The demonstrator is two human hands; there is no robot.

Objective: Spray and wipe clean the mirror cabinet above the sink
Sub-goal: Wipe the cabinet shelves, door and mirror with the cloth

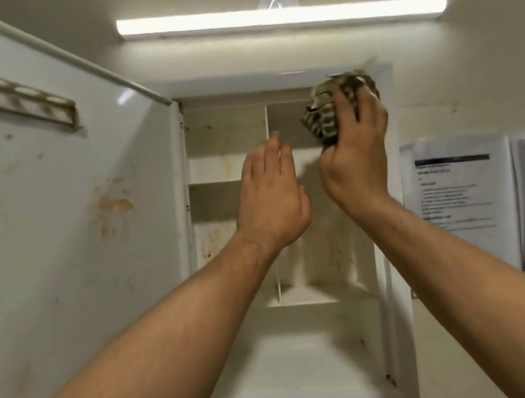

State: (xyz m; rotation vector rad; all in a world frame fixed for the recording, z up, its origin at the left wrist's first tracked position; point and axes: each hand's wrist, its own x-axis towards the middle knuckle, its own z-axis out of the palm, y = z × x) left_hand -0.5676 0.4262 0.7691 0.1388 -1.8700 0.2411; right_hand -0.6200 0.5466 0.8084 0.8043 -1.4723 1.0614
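The white cabinet (pixel 214 168) stands open in front of me, its shelves bare and marked with rusty stains. Its door (pixel 48 217) swings out to the left, with orange stains on the inner face. My right hand (pixel 357 162) is shut on a bunched striped cloth (pixel 326 108), pressed into the cabinet's upper right corner. My left hand (pixel 272 204) is raised flat in front of the middle shelves, fingers together and holding nothing. Whether it touches the cabinet I cannot tell.
A lit strip light (pixel 279 17) runs along the wall above the cabinet. Printed paper sheets (pixel 461 193) hang on the wall to the right. A narrow holder rail (pixel 0 93) with holes is fixed high on the inside of the door.
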